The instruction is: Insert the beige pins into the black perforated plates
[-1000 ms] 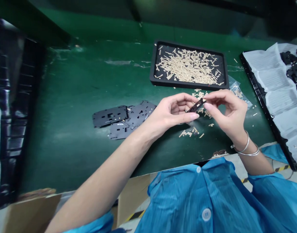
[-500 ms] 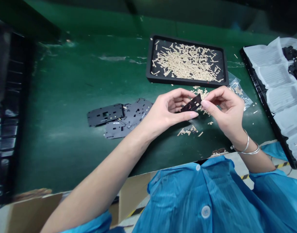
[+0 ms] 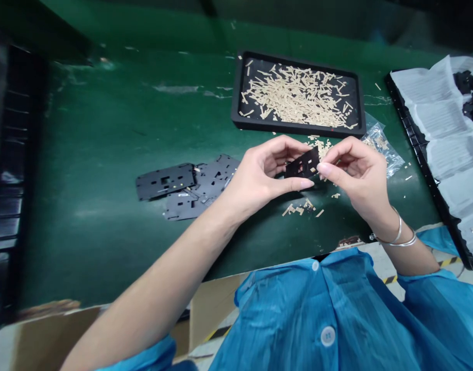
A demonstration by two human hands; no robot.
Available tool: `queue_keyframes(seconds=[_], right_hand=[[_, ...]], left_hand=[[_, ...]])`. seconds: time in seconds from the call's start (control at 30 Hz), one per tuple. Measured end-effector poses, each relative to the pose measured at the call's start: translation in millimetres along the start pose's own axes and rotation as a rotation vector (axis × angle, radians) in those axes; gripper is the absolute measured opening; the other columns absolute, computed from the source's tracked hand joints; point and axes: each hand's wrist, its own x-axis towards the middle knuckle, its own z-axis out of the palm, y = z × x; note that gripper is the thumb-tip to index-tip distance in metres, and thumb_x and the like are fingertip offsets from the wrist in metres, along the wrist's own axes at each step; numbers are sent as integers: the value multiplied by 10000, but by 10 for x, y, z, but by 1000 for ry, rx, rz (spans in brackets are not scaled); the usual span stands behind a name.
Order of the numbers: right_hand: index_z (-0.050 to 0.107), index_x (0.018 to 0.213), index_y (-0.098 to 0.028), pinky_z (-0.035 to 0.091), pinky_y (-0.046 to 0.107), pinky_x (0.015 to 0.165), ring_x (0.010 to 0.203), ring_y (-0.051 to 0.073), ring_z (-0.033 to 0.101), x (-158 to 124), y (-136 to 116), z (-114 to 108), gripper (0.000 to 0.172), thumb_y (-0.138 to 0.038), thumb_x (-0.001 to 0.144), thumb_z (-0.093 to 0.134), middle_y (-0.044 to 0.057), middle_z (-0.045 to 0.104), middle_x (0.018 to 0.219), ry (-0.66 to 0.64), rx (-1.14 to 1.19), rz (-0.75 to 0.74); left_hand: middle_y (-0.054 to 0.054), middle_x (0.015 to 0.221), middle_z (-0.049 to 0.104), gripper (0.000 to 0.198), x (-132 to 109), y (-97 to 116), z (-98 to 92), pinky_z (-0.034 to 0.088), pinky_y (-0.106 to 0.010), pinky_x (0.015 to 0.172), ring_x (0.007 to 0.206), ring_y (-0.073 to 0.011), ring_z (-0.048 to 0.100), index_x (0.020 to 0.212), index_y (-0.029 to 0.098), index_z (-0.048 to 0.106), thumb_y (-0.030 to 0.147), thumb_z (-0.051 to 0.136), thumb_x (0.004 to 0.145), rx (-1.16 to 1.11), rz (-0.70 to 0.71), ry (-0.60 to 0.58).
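Observation:
My left hand point(image 3: 265, 170) grips a thin black plate with small cutouts point(image 3: 303, 164) between thumb and fingers, holding it tilted above the table. At the plate's right edge, the thumb and forefinger of my right hand point(image 3: 358, 172) are pinched together; whether they hold the plate or a small piece there is hidden. Below and behind the plate lie loose cream-coloured strips point(image 3: 304, 207). To the left of my left hand rests a pile of similar black plates point(image 3: 167, 181), partly overlapping and partly covered by my wrist.
A black tray point(image 3: 298, 128) full of cream strips stands behind my hands. Beside it lies a clear plastic bag point(image 3: 391, 154) with strips in it. A large tray point(image 3: 418, 136) with white lining and black parts is at the right. Dark racking point(image 3: 12, 180) lines the left side.
The black plate has turned so more of its face shows. My right fingertips have shifted slightly left along its edge; the view has moved a little.

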Motion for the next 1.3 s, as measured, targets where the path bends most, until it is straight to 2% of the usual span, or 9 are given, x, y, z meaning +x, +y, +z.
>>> queue_keyframes(seconds=[0.13,0.3,0.53,0.6,0.7,0.77,0.83,1.03,1.3], right_hand=[[603,732,-211,428,232,549,631,93,567,10,19,3,270,-432,759,756,-27,611,721,-16,76,37],[602,939,-228,402,206,496,563,78,542,27,55,-26,317,-368,725,789,-59,589,658,-106,221,148],[644,983,-214,396,215,467,526,88,539,44,63,-72,234,-387,828,678,-49,583,605,-125,275,139],[668,949,-203,408,212,468,531,91,562,40,53,-69,214,-387,841,670,-42,603,601,-124,292,92],[684,879,-197,462,209,494,516,86,585,22,32,-55,201,-379,803,726,-45,629,604,-122,257,26],[683,827,-201,475,205,484,487,76,576,6,19,-44,200,-384,781,750,-48,641,607,-95,210,-7],[676,775,-203,459,193,448,455,64,560,-6,10,-36,194,-376,768,763,-51,645,604,-63,194,-25],[645,699,-187,453,178,416,399,56,565,10,-11,-13,222,-353,748,784,-63,631,519,-111,225,4],[590,694,-184,454,208,410,392,109,626,2,-52,19,240,-344,798,737,-49,647,471,-134,216,54]], left_hand=[[-33,961,704,446,11,-18,-18,537,-329,904,939,-197,665,914,202,696,306,908,536,2,5,9],[-42,972,704,432,20,-13,-19,529,-339,921,978,-212,663,912,204,694,313,901,549,-7,32,-33],[-51,1002,694,438,4,10,-4,532,-319,915,992,-211,666,954,198,693,283,892,573,-33,47,-132],[-48,969,705,436,2,13,-11,550,-288,847,922,-191,687,970,194,686,296,884,596,-162,1,-193],[-44,862,724,381,-2,25,-15,560,-274,758,773,-165,703,1000,177,672,319,831,685,-416,-71,-386],[-52,858,737,348,-5,37,-9,561,-289,753,758,-174,710,1026,172,665,316,789,735,-529,-105,-491],[-65,873,749,334,-7,47,0,556,-302,760,776,-191,717,1035,169,662,322,765,756,-579,-120,-535],[-82,784,753,412,-1,42,18,542,-331,702,704,-230,714,905,137,672,513,725,744,-605,-198,-471],[-61,720,726,313,-7,48,52,535,-356,675,639,-232,695,806,140,664,452,637,818,-597,-236,-400]])
